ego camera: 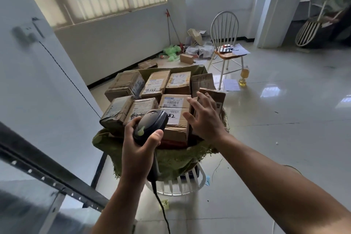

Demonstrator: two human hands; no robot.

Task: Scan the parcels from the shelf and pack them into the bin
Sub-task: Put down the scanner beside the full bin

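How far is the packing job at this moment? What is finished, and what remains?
Done: several taped parcels already sit close together in the green-lined bin.
In hand: the left hand grips the scanner. The open right hand reaches to an upright parcel at the bin's right edge.
Left: only a rail of the shelf shows, so any remaining parcels cannot be counted.

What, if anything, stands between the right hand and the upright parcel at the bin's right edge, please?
Nothing visible does. The open right hand is right at the upright parcel, and its fingers overlap the parcel in this view. The scanner, gripped by the left hand, is off to the left.
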